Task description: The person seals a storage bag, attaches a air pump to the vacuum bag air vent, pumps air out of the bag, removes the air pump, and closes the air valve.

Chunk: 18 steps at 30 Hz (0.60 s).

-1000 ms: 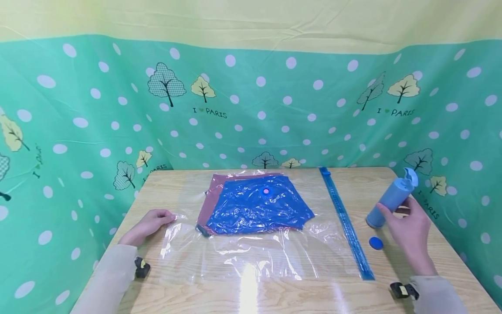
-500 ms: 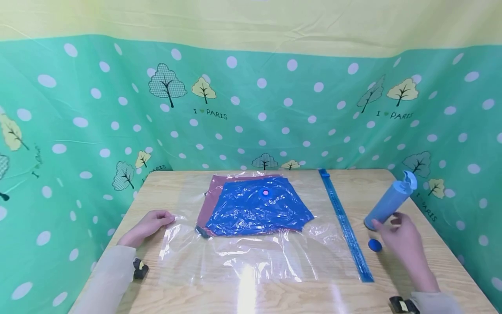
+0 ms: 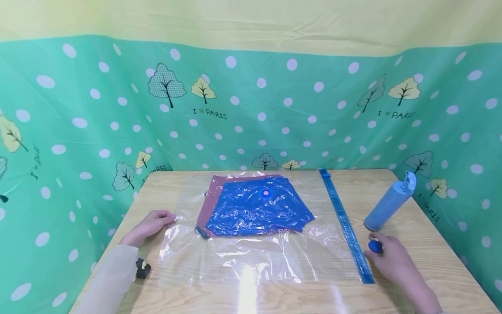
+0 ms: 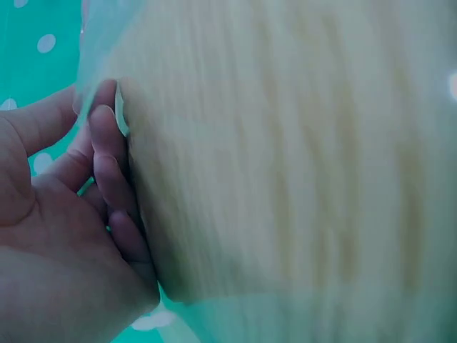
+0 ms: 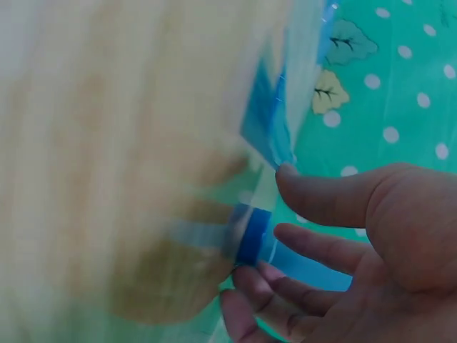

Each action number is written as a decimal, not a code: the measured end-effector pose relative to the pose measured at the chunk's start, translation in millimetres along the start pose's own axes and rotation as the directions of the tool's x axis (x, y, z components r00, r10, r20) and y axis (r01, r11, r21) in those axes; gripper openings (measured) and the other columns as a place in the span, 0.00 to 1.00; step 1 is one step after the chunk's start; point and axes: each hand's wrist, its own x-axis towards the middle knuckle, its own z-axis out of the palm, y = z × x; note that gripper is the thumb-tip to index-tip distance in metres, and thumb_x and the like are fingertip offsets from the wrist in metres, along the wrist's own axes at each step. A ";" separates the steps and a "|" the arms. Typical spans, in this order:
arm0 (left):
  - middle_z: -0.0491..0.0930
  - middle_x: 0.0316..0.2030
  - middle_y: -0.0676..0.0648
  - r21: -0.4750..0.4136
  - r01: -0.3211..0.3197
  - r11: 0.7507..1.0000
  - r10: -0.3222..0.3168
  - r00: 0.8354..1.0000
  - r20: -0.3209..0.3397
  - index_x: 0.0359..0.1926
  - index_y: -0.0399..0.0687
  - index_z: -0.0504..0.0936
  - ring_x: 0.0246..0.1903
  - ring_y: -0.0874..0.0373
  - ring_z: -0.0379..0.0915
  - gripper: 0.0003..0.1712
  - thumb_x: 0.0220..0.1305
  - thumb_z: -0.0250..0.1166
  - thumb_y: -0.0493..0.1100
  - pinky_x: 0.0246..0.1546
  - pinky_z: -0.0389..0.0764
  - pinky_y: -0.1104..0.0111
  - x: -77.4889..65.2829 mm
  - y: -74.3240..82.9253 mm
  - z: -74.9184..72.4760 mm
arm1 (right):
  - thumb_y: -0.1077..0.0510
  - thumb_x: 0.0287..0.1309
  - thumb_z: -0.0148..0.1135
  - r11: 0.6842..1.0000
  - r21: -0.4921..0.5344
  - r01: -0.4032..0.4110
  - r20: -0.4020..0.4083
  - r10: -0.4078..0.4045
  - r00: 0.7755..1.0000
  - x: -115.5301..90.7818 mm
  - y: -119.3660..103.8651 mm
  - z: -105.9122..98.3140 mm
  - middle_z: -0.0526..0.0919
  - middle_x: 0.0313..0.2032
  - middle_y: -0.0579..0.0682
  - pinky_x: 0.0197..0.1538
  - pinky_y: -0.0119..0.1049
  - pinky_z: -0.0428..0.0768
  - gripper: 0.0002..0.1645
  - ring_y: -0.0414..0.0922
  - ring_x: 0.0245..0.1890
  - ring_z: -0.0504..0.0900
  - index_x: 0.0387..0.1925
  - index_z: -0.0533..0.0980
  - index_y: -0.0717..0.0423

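A clear vacuum storage bag (image 3: 251, 257) lies flat with blue cloth (image 3: 255, 209) and a dark pink cloth (image 3: 209, 200) inside. On top shows its round valve (image 3: 266, 192) with a pink centre, and a blue zip seal (image 3: 347, 226) runs down the right side. My left hand (image 3: 153, 224) pinches the bag's left edge between thumb and fingers. Beside the seal, my right hand (image 3: 394, 259) reaches around a small blue round cap (image 3: 375, 247) on the table; in the right wrist view the cap (image 5: 252, 236) shows between spread thumb and fingers.
Behind the right hand stands a blue cylinder (image 3: 388, 205) with its lid part flipped up. The wooden table (image 3: 188, 301) ends at a green dotted curtain (image 3: 251, 104) at the back and sides.
My right hand has let go of the blue cylinder and moved down to the round cap. The cylinder is left standing. My left hand has stayed at the bag's edge.
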 end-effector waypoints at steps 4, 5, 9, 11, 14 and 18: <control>0.77 0.35 0.48 0.003 0.039 0.999 -0.039 0.999 -0.015 0.38 0.42 0.83 0.40 0.52 0.69 0.19 0.81 0.57 0.51 0.43 0.69 0.61 0.7 10.6 4.4 | 0.66 0.66 0.68 0.997 -0.050 0.061 -0.062 -0.064 0.996 -1.8 -1.6 1.6 0.71 0.54 0.81 0.53 0.70 0.76 0.29 0.77 0.53 0.75 0.63 0.70 0.78; 0.77 0.36 0.48 0.009 0.047 0.999 -0.047 0.999 -0.024 0.39 0.42 0.83 0.40 0.52 0.69 0.19 0.81 0.57 0.51 0.43 0.69 0.61 0.4 14.0 4.5 | 0.68 0.65 0.68 0.996 -0.054 0.073 -0.071 -0.077 0.995 -1.7 -2.4 1.5 0.72 0.53 0.81 0.52 0.70 0.77 0.28 0.76 0.52 0.76 0.62 0.71 0.79; 0.77 0.31 0.48 -0.003 0.053 0.999 -0.054 0.998 -0.043 0.39 0.39 0.82 0.33 0.54 0.71 0.19 0.81 0.56 0.49 0.39 0.71 0.62 -0.3 23.7 3.2 | 0.71 0.63 0.67 0.992 -0.076 0.103 -0.071 -0.109 0.992 0.5 -5.4 1.3 0.73 0.51 0.78 0.49 0.67 0.80 0.25 0.74 0.50 0.78 0.59 0.74 0.78; 0.77 0.27 0.48 -0.014 0.049 0.999 -0.050 0.998 -0.035 0.38 0.39 0.82 0.28 0.55 0.72 0.19 0.81 0.56 0.48 0.36 0.72 0.63 -0.5 26.3 2.3 | 0.71 0.63 0.67 0.990 -0.090 0.106 -0.054 -0.111 0.992 1.2 -6.5 1.5 0.74 0.49 0.77 0.48 0.66 0.81 0.24 0.72 0.48 0.79 0.58 0.74 0.77; 0.77 0.25 0.48 -0.021 0.041 0.999 -0.041 0.999 -0.015 0.35 0.38 0.81 0.25 0.57 0.72 0.19 0.82 0.56 0.47 0.30 0.74 0.66 -0.2 26.8 0.9 | 0.72 0.62 0.67 0.988 -0.105 0.115 -0.047 -0.120 0.992 1.0 -7.4 3.7 0.76 0.48 0.75 0.47 0.64 0.82 0.23 0.69 0.47 0.81 0.57 0.75 0.77; 0.80 0.26 0.48 -0.046 0.071 0.996 -0.071 0.997 -0.008 0.35 0.38 0.82 0.23 0.59 0.72 0.18 0.81 0.58 0.45 0.25 0.76 0.70 0.7 24.9 -1.2 | 0.72 0.61 0.68 0.985 -0.107 0.132 -0.055 -0.138 0.989 1.7 -8.1 8.5 0.77 0.47 0.73 0.46 0.63 0.83 0.21 0.68 0.46 0.82 0.55 0.76 0.77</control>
